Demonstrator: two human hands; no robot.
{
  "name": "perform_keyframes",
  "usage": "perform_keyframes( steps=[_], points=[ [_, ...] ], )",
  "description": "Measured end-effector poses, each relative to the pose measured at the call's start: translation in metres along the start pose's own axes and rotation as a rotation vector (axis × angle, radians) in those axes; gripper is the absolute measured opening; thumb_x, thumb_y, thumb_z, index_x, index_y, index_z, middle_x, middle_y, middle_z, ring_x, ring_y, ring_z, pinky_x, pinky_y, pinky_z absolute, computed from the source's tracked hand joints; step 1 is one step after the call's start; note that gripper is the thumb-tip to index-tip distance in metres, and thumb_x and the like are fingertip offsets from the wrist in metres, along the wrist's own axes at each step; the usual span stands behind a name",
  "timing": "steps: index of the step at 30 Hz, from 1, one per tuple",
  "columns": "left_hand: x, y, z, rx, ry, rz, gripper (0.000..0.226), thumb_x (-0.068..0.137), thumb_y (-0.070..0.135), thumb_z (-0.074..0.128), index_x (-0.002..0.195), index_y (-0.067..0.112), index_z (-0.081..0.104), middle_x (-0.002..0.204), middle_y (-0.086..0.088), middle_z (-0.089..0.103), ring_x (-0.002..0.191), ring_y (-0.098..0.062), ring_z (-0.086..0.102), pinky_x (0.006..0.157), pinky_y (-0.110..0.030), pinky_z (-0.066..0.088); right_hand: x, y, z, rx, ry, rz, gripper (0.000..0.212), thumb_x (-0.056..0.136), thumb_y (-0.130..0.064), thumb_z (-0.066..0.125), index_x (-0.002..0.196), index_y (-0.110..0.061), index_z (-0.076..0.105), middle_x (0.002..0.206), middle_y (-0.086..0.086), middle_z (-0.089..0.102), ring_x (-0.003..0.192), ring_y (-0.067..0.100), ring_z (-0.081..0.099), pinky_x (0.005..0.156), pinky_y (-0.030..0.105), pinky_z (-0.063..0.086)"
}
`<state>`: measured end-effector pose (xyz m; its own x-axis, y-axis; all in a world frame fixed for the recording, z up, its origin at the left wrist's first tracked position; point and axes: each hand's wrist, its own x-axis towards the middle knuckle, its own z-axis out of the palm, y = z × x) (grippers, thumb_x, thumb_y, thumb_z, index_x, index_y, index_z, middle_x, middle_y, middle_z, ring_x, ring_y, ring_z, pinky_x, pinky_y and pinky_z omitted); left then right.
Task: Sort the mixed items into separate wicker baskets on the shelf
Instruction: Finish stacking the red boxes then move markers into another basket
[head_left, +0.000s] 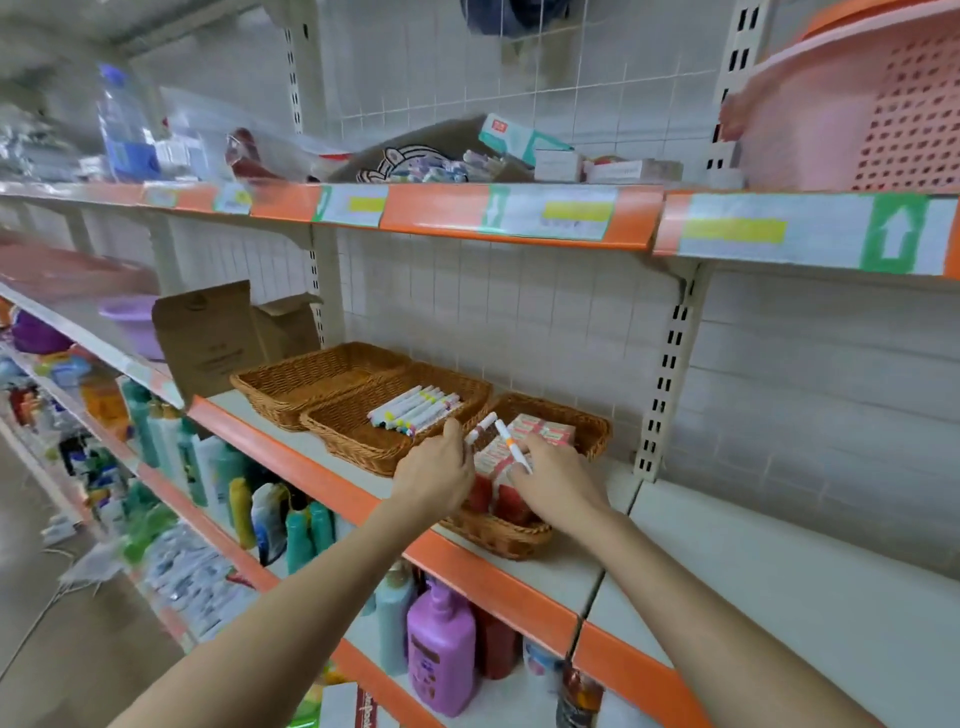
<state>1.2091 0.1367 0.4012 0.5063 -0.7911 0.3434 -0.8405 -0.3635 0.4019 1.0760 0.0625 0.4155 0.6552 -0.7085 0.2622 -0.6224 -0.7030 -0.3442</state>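
Holding one white marker each, both hands work over the nearest wicker basket (498, 535) of red-and-white packets (498, 462), lower centre of frame. Left hand (434, 475) pinches a red-capped white marker (480, 427); right hand (558, 480) pinches an orange-banded white marker (511, 448). Just beyond sits the middle wicker basket (353, 434) with a row of white markers (415, 410). Judgement: carry both leftward and lay them parallel to that row, clear of the rim. Farthest, the third wicker basket (311, 376) looks empty.
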Motion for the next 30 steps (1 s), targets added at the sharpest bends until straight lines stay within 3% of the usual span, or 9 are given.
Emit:
perform_keyframes(
  steps=[3,7,12,22,26,28,30],
  points=[
    [0.020,-0.030,-0.006,0.003,-0.033,0.011,0.021,0.102,0.029,0.029,0.090,0.013,0.032,0.075,-0.007,0.049,0.069,-0.032,0.050,0.059,-0.036,0.033,0.022,-0.021,0.017,-0.005,-0.003,-0.003,0.029,0.096,-0.035,0.044,0.118,-0.021,0.055,0.106,0.005,0.066,0.094,0.030,0.063,0.072,0.035,0.048],
    [0.047,-0.075,-0.020,0.040,-0.074,0.016,0.023,0.101,0.031,0.032,0.092,0.011,0.036,0.096,-0.016,0.061,0.086,-0.038,0.057,0.064,-0.037,0.035,0.051,-0.057,0.043,0.016,-0.012,0.052,0.026,0.093,-0.037,0.045,0.111,-0.022,0.056,0.099,0.005,0.066,0.085,0.029,0.062,0.067,0.034,0.048],
    [0.080,-0.132,-0.036,0.080,-0.083,0.007,0.028,0.098,0.031,0.036,0.103,0.007,0.050,0.109,-0.018,0.063,0.100,-0.038,0.058,0.070,-0.036,0.038,0.086,-0.103,0.075,-0.001,-0.008,0.094,0.032,0.093,-0.035,0.046,0.117,-0.018,0.057,0.109,0.011,0.066,0.097,0.034,0.062,0.073,0.035,0.047],
    [0.140,-0.195,-0.031,-0.105,-0.195,-0.007,0.011,0.085,0.024,0.056,0.088,0.014,0.060,0.072,-0.005,0.057,0.071,-0.028,0.058,0.059,-0.029,0.042,0.150,-0.128,0.113,-0.041,-0.055,0.146,0.028,0.093,-0.027,0.046,0.114,-0.013,0.058,0.107,0.011,0.065,0.099,0.033,0.060,0.066,0.031,0.041],
    [0.171,-0.203,-0.019,-0.096,-0.211,0.047,0.008,0.083,0.015,0.059,0.077,0.013,0.055,0.068,-0.006,0.053,0.062,-0.020,0.048,0.055,-0.028,0.036,0.186,-0.117,0.123,-0.026,-0.107,0.188,0.010,0.090,-0.018,0.046,0.095,-0.011,0.052,0.084,0.008,0.054,0.094,0.033,0.059,0.058,0.028,0.035],
    [0.186,-0.204,-0.013,-0.062,-0.229,0.051,0.012,0.084,0.015,0.061,0.075,0.015,0.052,0.069,-0.005,0.051,0.062,-0.018,0.048,0.053,-0.027,0.036,0.201,-0.112,0.127,-0.021,-0.118,0.198,0.025,0.091,-0.015,0.046,0.114,-0.010,0.053,0.099,0.014,0.059,0.101,0.036,0.058,0.065,0.030,0.038],
    [0.200,-0.204,-0.008,-0.015,-0.238,0.050,0.013,0.084,0.017,0.063,0.074,0.017,0.055,0.071,-0.004,0.054,0.065,-0.018,0.051,0.055,-0.032,0.044,0.212,-0.107,0.131,-0.042,-0.128,0.215,0.044,0.092,-0.013,0.045,0.136,-0.008,0.043,0.115,0.019,0.059,0.108,0.036,0.057,0.071,0.031,0.041]
  ],
)
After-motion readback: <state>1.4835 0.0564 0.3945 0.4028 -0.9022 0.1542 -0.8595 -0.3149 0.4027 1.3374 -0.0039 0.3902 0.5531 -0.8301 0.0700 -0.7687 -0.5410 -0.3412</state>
